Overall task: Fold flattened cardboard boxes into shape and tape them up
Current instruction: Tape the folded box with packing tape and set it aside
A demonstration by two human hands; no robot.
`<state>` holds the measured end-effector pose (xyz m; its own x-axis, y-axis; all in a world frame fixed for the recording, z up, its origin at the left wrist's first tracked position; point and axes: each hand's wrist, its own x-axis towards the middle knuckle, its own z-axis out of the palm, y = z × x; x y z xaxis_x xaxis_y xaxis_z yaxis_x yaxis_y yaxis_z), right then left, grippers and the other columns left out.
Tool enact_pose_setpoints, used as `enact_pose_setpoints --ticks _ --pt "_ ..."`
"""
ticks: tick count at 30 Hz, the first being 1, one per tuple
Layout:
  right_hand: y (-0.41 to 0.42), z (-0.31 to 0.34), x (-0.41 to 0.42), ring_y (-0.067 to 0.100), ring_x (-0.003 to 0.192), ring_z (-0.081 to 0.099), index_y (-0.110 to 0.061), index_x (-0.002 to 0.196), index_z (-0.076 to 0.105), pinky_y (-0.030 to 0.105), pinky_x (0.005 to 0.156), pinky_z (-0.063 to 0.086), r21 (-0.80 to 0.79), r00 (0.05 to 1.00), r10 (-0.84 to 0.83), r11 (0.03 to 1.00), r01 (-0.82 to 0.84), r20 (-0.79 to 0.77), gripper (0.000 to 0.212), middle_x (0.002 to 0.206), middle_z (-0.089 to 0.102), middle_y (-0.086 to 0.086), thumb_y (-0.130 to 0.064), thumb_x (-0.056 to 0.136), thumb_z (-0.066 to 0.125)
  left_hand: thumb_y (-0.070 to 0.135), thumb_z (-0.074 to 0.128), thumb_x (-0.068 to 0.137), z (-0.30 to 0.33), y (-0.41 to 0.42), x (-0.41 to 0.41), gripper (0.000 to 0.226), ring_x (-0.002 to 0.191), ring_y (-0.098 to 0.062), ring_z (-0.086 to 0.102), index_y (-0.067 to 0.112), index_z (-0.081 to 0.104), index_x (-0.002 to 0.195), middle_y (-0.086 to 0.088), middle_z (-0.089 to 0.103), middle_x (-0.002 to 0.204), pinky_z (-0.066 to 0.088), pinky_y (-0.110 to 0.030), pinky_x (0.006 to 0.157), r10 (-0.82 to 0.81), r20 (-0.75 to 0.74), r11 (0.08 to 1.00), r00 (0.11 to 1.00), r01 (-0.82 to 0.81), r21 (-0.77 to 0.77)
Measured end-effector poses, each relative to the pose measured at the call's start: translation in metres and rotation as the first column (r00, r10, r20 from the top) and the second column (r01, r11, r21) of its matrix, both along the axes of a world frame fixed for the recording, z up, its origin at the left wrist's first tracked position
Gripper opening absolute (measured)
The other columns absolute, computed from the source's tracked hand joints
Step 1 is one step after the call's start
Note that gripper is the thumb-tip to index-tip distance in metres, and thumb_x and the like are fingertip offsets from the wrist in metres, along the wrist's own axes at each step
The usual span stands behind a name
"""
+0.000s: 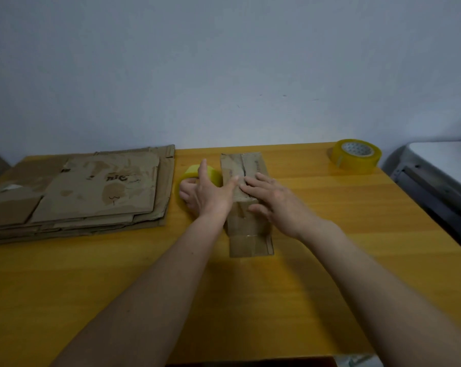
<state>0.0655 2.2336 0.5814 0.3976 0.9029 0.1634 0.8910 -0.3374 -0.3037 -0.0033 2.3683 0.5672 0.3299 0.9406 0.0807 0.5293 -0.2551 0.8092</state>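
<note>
A small folded cardboard box (250,165) stands in the middle of the yellow table (277,287), its top flaps closed along a centre seam. My right hand (274,200) lies flat on the box top, fingers straight and pressing the flaps. My left hand (205,193) holds a yellow tape roll (211,172) just left of the box; its lower fingers curl through the roll, its index finger points up, and its thumb reaches onto the box top. A stack of flattened cardboard boxes (91,192) lies at the left.
A second yellow tape roll (356,154) sits at the table's far right corner. A white and grey piece of furniture (436,176) stands beyond the right edge. A pale wall rises right behind the table.
</note>
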Motion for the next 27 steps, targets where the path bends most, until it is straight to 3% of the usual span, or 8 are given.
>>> enact_pose_setpoints --ticks 5,11,14,16,19,22,24,27 --pt "0.01 0.001 -0.001 0.014 0.145 0.017 -0.03 0.147 0.031 0.034 0.119 0.003 -0.022 0.99 -0.078 0.996 0.081 0.115 0.066 0.155 0.028 -0.009 -0.034 0.089 0.063 0.027 0.067 0.087 -0.001 0.015 -0.037 0.022 0.125 -0.019 0.034 0.028 0.066 0.11 0.001 0.038 0.129 0.033 -0.032 0.103 0.044 0.225 0.986 0.973 -0.078 0.144" --pt "0.019 0.012 -0.006 0.017 0.145 0.019 -0.027 0.146 0.034 0.03 0.118 0.002 0.01 0.982 -0.104 0.995 0.104 0.158 0.063 0.155 0.03 -0.004 -0.03 0.09 0.062 0.015 0.072 0.083 0.018 0.032 -0.085 0.013 0.085 -0.002 0.059 0.026 0.065 0.082 0.017 0.061 0.086 0.045 -0.011 0.07 -0.086 0.366 0.989 0.927 0.037 0.14" --pt "0.027 0.029 -0.028 0.016 0.139 0.032 -0.023 0.14 0.046 0.028 0.116 0.016 0.29 0.986 -0.032 0.954 0.078 -0.161 0.057 0.147 0.042 -0.002 -0.029 0.087 0.067 0.009 0.076 0.079 0.031 0.031 -0.1 0.024 0.07 0.004 0.059 0.029 0.063 0.074 0.015 0.065 0.077 0.049 -0.011 0.065 -0.227 0.403 0.969 0.887 0.165 0.183" --pt "0.035 0.043 -0.047 0.013 0.13 0.044 -0.021 0.132 0.055 0.027 0.111 0.032 0.397 0.905 0.115 0.915 0.064 -0.411 0.051 0.138 0.053 -0.001 -0.025 0.085 0.071 0.005 0.077 0.077 0.039 0.026 -0.107 0.024 0.069 0.005 0.06 0.025 0.064 0.075 0.014 0.066 0.075 0.049 -0.011 0.065 -0.338 0.45 0.941 0.827 0.279 0.193" --pt "0.042 0.056 -0.067 0.014 0.114 0.058 -0.011 0.119 0.064 0.029 0.102 0.044 0.425 0.758 0.229 0.902 0.071 -0.611 0.037 0.122 0.064 0.006 -0.015 0.083 0.072 0.001 0.076 0.077 0.047 0.014 -0.115 0.021 0.074 0.001 0.063 0.019 0.065 0.077 0.012 0.067 0.076 0.05 -0.012 0.068 -0.474 0.484 0.88 0.735 0.416 0.229" --pt "0.04 0.062 -0.073 0.02 0.086 0.065 -0.008 0.082 0.069 0.037 0.088 0.052 0.493 0.668 0.282 0.857 0.148 -0.689 0.009 0.092 0.07 0.016 -0.004 0.077 0.075 -0.003 0.074 0.077 0.05 0.006 -0.121 0.019 0.077 -0.008 0.064 0.014 0.065 0.079 0.002 0.067 0.081 0.052 -0.018 0.071 -0.536 0.514 0.838 0.67 0.497 0.226" --pt "0.038 0.06 -0.073 0.017 0.073 0.062 -0.01 0.071 0.066 0.033 0.075 0.052 0.509 0.716 0.259 0.847 0.155 -0.649 0.014 0.078 0.069 0.013 -0.004 0.074 0.078 -0.004 0.073 0.077 0.051 0.004 -0.123 0.021 0.077 -0.011 0.062 0.014 0.063 0.082 -0.004 0.066 0.085 0.054 -0.021 0.073 -0.535 0.495 0.834 0.685 0.522 0.179" --pt "0.036 0.052 -0.075 0.02 0.068 0.061 -0.01 0.068 0.065 0.031 0.068 0.051 0.51 0.778 0.208 0.845 0.162 -0.592 0.016 0.075 0.069 0.01 -0.007 0.073 0.08 -0.006 0.074 0.075 0.054 0.002 -0.12 0.033 0.084 -0.015 0.064 0.014 0.057 0.095 -0.017 0.056 0.115 0.055 -0.023 0.076 -0.522 0.41 0.836 0.748 0.544 0.071"
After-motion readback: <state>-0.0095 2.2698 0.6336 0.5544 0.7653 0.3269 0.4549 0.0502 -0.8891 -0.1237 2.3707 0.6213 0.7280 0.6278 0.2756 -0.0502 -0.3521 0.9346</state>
